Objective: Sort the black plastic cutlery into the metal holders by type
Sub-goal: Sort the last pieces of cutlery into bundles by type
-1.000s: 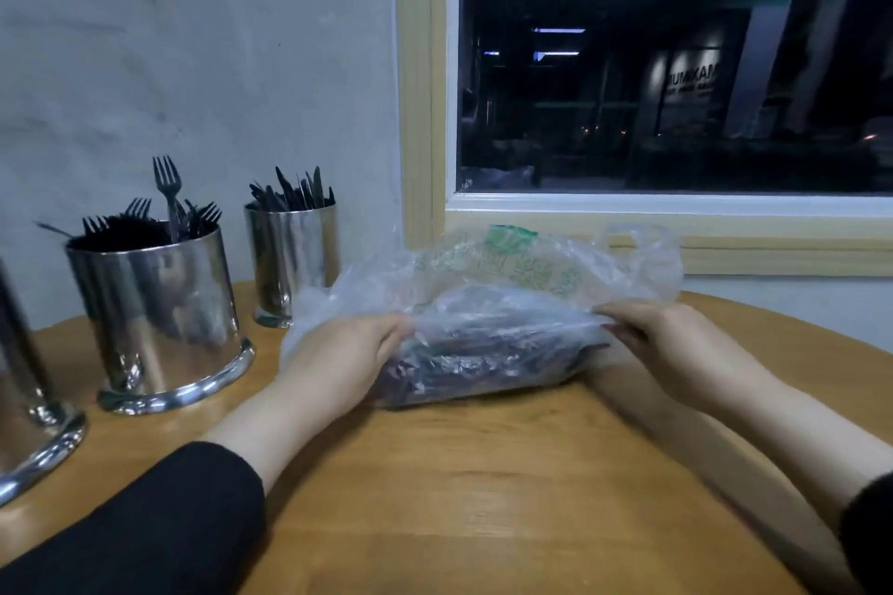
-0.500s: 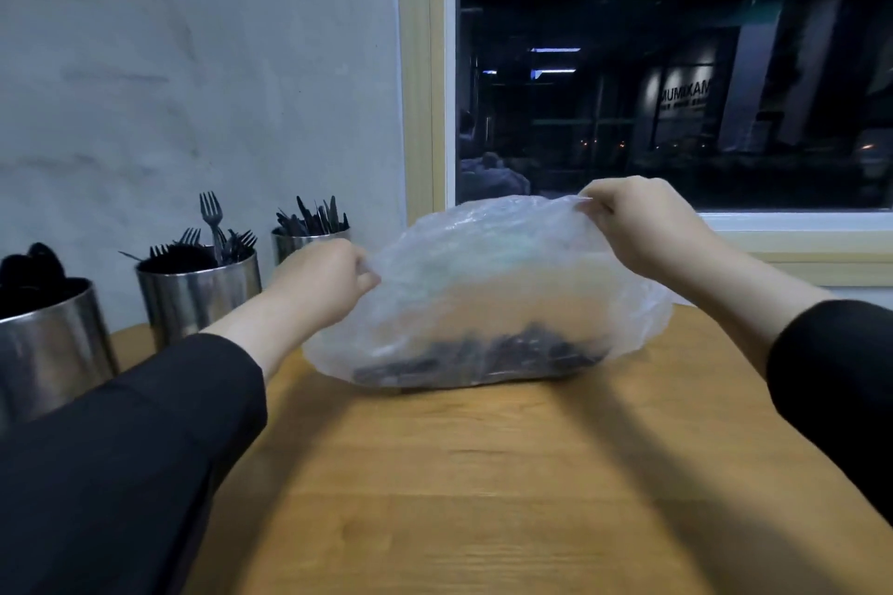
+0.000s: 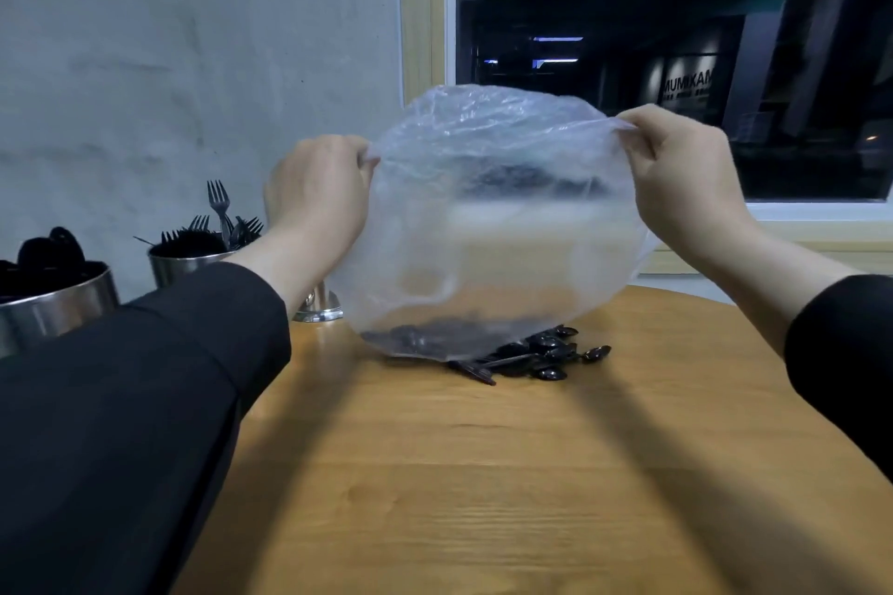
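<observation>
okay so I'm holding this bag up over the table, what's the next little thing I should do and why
Probably lift the plastic bag a bit higher and shake gently. Left hand and right hand each pinch a corner, black spoons already spill onto the table, but dark cutlery remains inside.

Head camera, one view
It looks forward and slightly down from close over the table [image 3: 483, 473], facing the wall [image 3: 193, 39] and window [image 3: 676, 63] behind.
</observation>
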`<move>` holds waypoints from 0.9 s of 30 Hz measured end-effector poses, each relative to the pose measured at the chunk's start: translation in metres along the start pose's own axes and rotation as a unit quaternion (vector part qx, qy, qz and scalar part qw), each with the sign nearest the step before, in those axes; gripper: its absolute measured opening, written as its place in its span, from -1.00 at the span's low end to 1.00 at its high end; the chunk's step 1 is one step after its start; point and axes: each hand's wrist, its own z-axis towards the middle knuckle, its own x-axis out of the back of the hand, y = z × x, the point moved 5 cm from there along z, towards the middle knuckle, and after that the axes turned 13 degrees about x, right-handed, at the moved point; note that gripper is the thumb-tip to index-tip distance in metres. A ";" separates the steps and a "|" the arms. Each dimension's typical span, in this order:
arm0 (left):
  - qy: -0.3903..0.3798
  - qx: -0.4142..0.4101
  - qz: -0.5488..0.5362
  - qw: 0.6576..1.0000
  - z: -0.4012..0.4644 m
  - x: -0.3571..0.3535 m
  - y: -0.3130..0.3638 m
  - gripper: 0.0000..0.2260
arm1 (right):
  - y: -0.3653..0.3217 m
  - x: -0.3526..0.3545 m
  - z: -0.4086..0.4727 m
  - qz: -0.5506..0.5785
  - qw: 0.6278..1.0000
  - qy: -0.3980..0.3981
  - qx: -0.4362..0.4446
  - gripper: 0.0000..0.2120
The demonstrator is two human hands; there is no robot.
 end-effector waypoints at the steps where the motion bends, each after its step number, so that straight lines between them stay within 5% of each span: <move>1: 0.011 -0.005 -0.007 1.000 -0.001 0.004 0.003 -0.56 | -0.001 0.003 0.000 0.002 1.000 0.017 0.010 -0.76; 10: 0.119 -0.065 -0.056 0.989 0.008 0.026 0.031 -0.66 | 0.011 0.029 0.003 -0.025 0.992 0.101 0.073 -0.73; 15: 0.116 -0.090 -0.081 0.986 0.001 -0.001 0.051 -0.81 | 0.037 0.035 -0.014 -0.071 0.990 0.101 0.071 -0.70; 21: 0.003 -0.141 -0.146 0.979 -0.029 -0.087 0.080 -0.74 | 0.105 0.033 -0.074 -0.141 0.988 0.044 0.048 -0.70; 27: -0.207 -0.121 -0.098 0.966 -0.049 -0.201 0.117 -0.70 | 0.188 -0.012 -0.141 -0.148 0.969 -0.180 -0.079 -0.59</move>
